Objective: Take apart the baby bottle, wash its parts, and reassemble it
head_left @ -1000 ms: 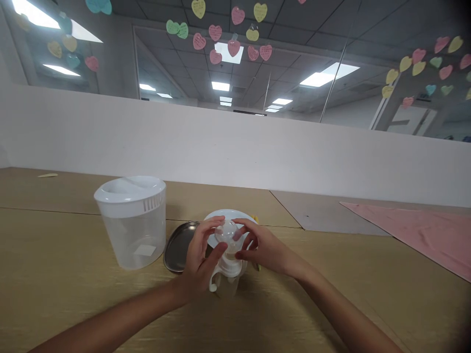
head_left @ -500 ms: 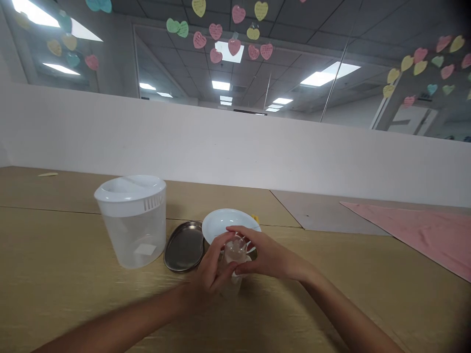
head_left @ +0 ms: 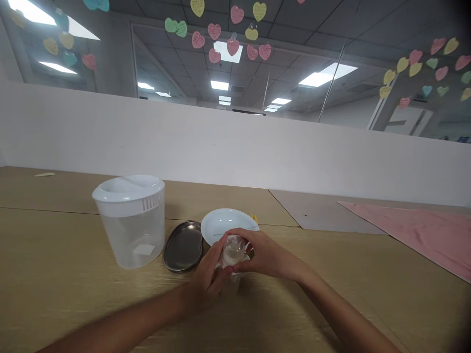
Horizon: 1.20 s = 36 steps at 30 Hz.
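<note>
In the middle of the view is a see-through baby bottle (head_left: 233, 251) with a clear domed top, looked at from above. My left hand (head_left: 210, 270) wraps its left side, thumb near the front of the top. From the right, my right hand (head_left: 262, 252) curls around the same top, with fingers over the far side and thumb at the near side. Both thumbs almost meet in front. The bottle's lower part is mostly hidden by the hands. Just behind stands a white bowl (head_left: 221, 223), with a thin dark line across its inside that I cannot make out.
A kidney-shaped metal dish (head_left: 183, 247) lies left of the hands. Beside it stands a translucent bucket (head_left: 132, 235) with a white lid. Something small and yellow (head_left: 254, 217) shows behind the bowl. A pink cloth (head_left: 423, 230) covers the table's right side, before a white wall (head_left: 221, 147).
The fingers have shifted slightly around the bottle's top, and more of the clear dome shows now. The view has moved a little; the other things stay put.
</note>
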Each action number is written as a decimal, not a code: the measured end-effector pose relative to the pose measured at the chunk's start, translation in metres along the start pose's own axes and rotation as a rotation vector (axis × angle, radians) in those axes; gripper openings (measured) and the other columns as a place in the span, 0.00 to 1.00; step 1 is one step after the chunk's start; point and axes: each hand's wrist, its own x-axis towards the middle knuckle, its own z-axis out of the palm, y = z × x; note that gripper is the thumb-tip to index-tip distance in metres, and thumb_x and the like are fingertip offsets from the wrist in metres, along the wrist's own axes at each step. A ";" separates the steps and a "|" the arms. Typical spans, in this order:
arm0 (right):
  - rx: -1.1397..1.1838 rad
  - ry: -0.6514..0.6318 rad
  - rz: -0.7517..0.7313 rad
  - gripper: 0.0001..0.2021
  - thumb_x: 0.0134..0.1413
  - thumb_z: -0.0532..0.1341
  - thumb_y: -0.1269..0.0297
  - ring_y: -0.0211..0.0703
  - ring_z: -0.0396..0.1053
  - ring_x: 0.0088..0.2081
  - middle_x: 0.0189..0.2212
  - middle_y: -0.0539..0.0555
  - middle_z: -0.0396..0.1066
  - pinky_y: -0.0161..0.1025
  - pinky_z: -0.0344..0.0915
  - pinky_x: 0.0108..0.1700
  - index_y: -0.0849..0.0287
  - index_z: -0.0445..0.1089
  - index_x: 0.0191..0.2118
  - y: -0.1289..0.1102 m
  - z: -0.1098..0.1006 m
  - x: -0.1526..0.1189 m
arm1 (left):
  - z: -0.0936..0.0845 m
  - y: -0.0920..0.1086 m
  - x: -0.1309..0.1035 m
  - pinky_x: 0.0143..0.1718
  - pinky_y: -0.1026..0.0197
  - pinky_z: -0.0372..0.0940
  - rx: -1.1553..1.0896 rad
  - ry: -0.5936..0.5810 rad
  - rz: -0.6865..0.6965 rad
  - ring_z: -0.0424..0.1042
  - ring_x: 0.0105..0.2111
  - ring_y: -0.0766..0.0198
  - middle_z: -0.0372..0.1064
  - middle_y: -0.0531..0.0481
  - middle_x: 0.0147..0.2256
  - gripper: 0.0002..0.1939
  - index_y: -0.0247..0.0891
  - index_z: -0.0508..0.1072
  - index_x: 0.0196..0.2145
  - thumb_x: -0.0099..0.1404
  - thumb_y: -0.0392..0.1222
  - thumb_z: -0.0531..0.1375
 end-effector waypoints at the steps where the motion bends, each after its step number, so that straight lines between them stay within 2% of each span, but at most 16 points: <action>1: -0.001 0.000 -0.001 0.26 0.40 0.66 0.64 0.38 0.65 0.36 0.39 0.49 0.70 0.34 0.62 0.35 0.49 0.64 0.49 0.000 0.000 0.000 | 0.000 0.001 0.000 0.55 0.52 0.56 -0.012 0.002 -0.007 0.58 0.55 0.55 0.55 0.43 0.57 0.31 0.43 0.46 0.61 0.63 0.35 0.52; 9: -0.021 0.008 -0.008 0.26 0.39 0.67 0.62 0.36 0.63 0.32 0.35 0.47 0.69 0.33 0.61 0.32 0.48 0.65 0.49 0.003 0.001 0.001 | 0.002 -0.006 -0.002 0.54 0.52 0.55 0.038 0.024 0.010 0.57 0.55 0.54 0.54 0.42 0.57 0.29 0.42 0.46 0.61 0.64 0.38 0.52; 19: -0.002 -0.001 0.013 0.25 0.38 0.66 0.60 0.36 0.61 0.31 0.33 0.47 0.68 0.32 0.60 0.30 0.49 0.65 0.47 0.006 0.001 0.001 | -0.001 -0.002 0.003 0.50 0.53 0.58 0.018 -0.023 0.008 0.61 0.50 0.54 0.59 0.41 0.52 0.27 0.41 0.46 0.61 0.66 0.42 0.50; 27: -0.029 0.001 0.001 0.25 0.39 0.66 0.59 0.35 0.60 0.30 0.32 0.48 0.68 0.32 0.59 0.29 0.50 0.65 0.47 0.007 0.002 0.002 | 0.000 -0.001 0.001 0.50 0.53 0.58 0.023 -0.011 -0.004 0.61 0.50 0.55 0.58 0.42 0.53 0.27 0.42 0.46 0.60 0.66 0.42 0.50; 31: -0.027 0.003 -0.018 0.24 0.39 0.66 0.61 0.36 0.61 0.31 0.33 0.48 0.69 0.32 0.59 0.30 0.50 0.66 0.47 0.007 0.002 0.002 | 0.001 -0.002 0.000 0.50 0.54 0.58 0.046 0.012 0.020 0.60 0.51 0.55 0.58 0.42 0.52 0.27 0.42 0.47 0.60 0.66 0.40 0.50; 36: -0.043 0.008 -0.006 0.24 0.38 0.67 0.59 0.35 0.60 0.30 0.32 0.47 0.68 0.32 0.58 0.29 0.49 0.66 0.46 0.007 0.002 0.002 | 0.000 -0.005 0.001 0.49 0.54 0.60 0.061 -0.007 0.047 0.62 0.49 0.55 0.60 0.42 0.51 0.27 0.42 0.46 0.60 0.65 0.40 0.51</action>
